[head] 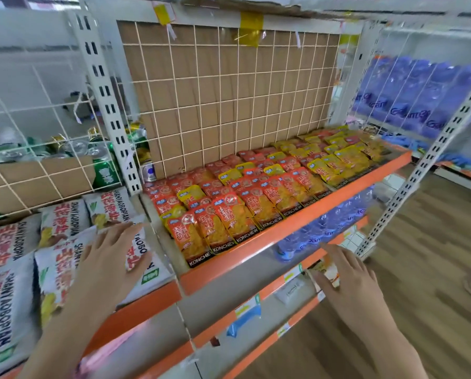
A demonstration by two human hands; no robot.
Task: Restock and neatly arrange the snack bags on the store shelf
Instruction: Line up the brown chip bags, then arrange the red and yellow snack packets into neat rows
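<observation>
Rows of small orange and yellow snack bags point(237, 214) lie flat on the orange-edged shelf point(297, 228), filling it from the front rim to the wire grid at the back. Large white snack bags point(62, 222) with red lettering cover the shelf section to the left. My left hand point(111, 258) rests flat on the rightmost of those white bags, fingers spread and straight. My right hand point(349, 280) hovers in front of the lower shelves with its fingers extended and holds nothing; it is below and right of the orange bags.
A wire grid with brown backing point(229, 86) closes the shelf's rear. Blue bottles point(324, 228) lie on the shelf below. Green cans point(78, 149) sit behind the left mesh. Blue packs point(420, 94) fill the right-hand shelving. Wooden floor point(434, 269) lies to the right.
</observation>
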